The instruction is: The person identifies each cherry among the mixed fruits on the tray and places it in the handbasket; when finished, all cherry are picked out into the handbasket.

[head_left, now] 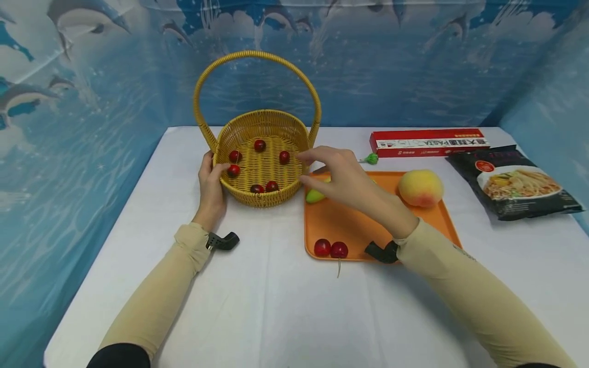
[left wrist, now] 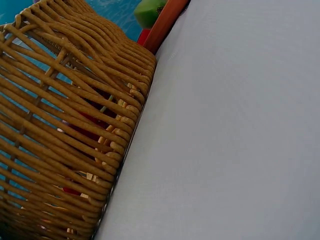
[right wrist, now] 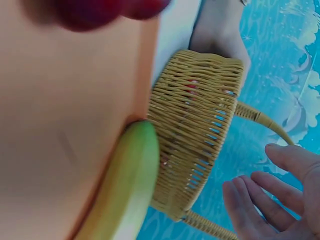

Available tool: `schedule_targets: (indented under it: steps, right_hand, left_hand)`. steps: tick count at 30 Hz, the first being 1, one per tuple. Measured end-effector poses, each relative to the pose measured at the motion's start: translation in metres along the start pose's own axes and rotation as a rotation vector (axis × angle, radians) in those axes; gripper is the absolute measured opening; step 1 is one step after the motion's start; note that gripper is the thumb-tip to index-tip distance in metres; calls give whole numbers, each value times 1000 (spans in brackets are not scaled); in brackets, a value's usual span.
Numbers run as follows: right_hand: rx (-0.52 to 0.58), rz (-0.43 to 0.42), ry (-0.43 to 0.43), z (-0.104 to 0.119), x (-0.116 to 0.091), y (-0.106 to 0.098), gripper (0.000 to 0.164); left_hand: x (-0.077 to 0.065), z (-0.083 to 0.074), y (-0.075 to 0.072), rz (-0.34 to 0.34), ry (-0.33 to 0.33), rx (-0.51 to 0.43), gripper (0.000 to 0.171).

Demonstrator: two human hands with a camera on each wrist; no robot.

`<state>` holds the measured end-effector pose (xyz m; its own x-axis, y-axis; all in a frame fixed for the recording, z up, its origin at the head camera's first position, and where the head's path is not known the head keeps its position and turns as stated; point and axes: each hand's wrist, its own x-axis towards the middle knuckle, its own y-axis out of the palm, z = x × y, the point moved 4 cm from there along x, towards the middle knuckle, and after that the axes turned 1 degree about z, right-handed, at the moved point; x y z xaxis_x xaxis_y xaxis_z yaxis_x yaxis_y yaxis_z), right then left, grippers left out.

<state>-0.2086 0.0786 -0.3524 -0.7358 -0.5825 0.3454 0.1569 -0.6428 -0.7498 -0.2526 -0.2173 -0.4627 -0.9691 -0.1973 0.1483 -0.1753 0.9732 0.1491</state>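
Observation:
A yellow wicker basket (head_left: 259, 197) with a tall hooped handle stands on the white table, several red cherries (head_left: 259, 145) lying inside it. My left hand (head_left: 212, 186) grips the basket's left rim, thumb over the edge and fingers outside. Close to the right rim hovers my right hand (head_left: 342, 171), thumb and fingers apart with nothing between them; the right wrist view also shows this hand (right wrist: 280, 200) loosely spread. Under it, a banana (right wrist: 125, 180) lies along the orange tray's edge (head_left: 306, 225), mostly hidden in the head view. Two cherries (head_left: 339, 249) sit at the tray's front edge.
A peach (head_left: 421, 188) is on the tray's right part. Behind the tray lie a small green pepper (head_left: 371, 159) and a red pasta box (head_left: 430, 143). A black noodle packet (head_left: 515, 184) rests farther right. A dolphin-printed cloth (head_left: 368, 76) hangs behind the table.

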Motion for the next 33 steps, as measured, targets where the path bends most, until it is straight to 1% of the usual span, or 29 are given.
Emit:
schedule_targets:
  steps: [7,12,17,19,22,26,30,33]
  right_hand:
    - [25,63,57,-8,-30,-3,33]
    - [70,141,117,-12,-50,-3,32]
    - [84,209,119,-13,-63,2,35]
    - [116,255,126,-14,-65,5,37]
    - [156,358,173,-19,-70,10,40]
    - [176,479,207,-26,-77,14,43]
    - [208,561,232,-32,-81,17,50]
    - [205,608,246,-35,-82,18,56]
  left_hand:
    - [0,1,1,-5,2,-4,61]
    - [-1,-1,1,1,0,3,62]
    - [-1,-1,2,0,-2,8,62]
    - [-1,0,2,-4,-4,5,62]
    - [-1,1,3,-2,-5,1,62]
    - [-1,1,3,3,-7,-4,61]
    - [-1,0,2,4,-2,-4,60]
    - [-1,0,2,9,-4,-3,60]
